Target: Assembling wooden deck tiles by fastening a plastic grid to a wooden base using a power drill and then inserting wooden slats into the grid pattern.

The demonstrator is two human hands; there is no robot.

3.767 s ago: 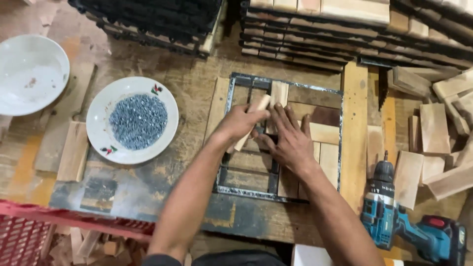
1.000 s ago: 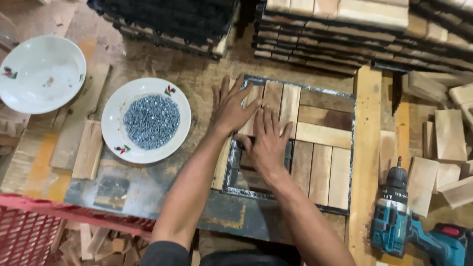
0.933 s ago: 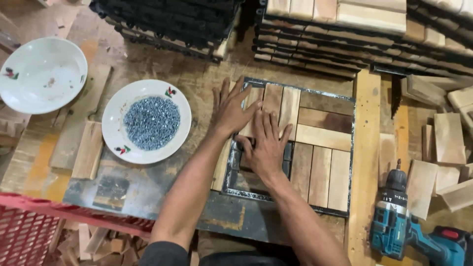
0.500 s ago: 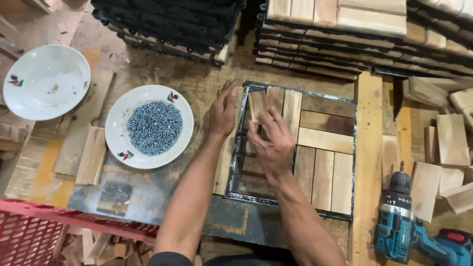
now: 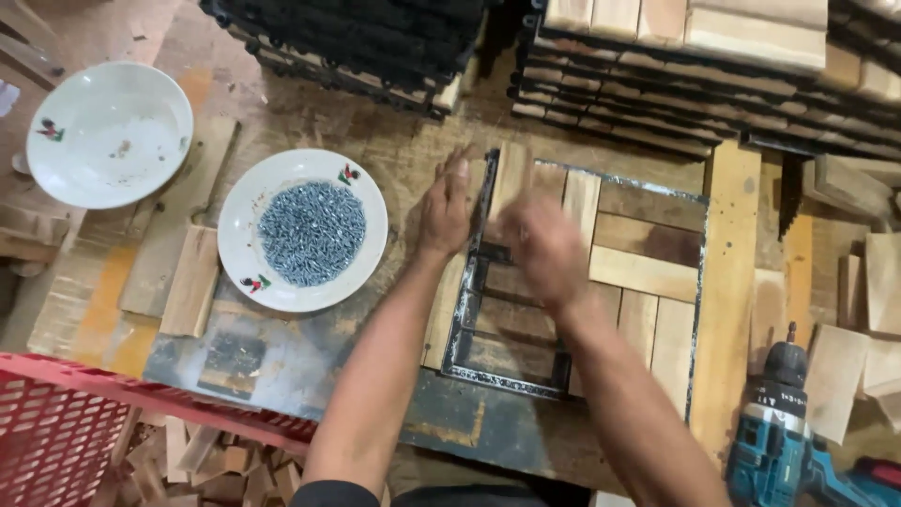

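A square metal frame (image 5: 699, 282) lies on the workbench, partly filled with short wooden slats (image 5: 648, 272). My left hand (image 5: 446, 202) rests flat with spread fingers on the frame's left edge, touching an upright slat (image 5: 511, 178) at the top left. My right hand (image 5: 544, 249) is blurred over the slats in the frame's upper left part; whether it grips anything is unclear. The lower left of the frame shows dark bare bars.
A white plate of small grey screws (image 5: 312, 232) sits left of the frame, an empty white bowl (image 5: 108, 131) farther left. A blue cordless drill (image 5: 784, 441) lies at bottom right. Stacked tiles (image 5: 676, 84) at the back, loose slats (image 5: 878, 282) right, red crate (image 5: 56, 432) bottom left.
Both hands shifted left: my left hand moved off the slats onto the frame's left edge, and my right hand moved up and is now blurred. More slats fill the frame than at first.
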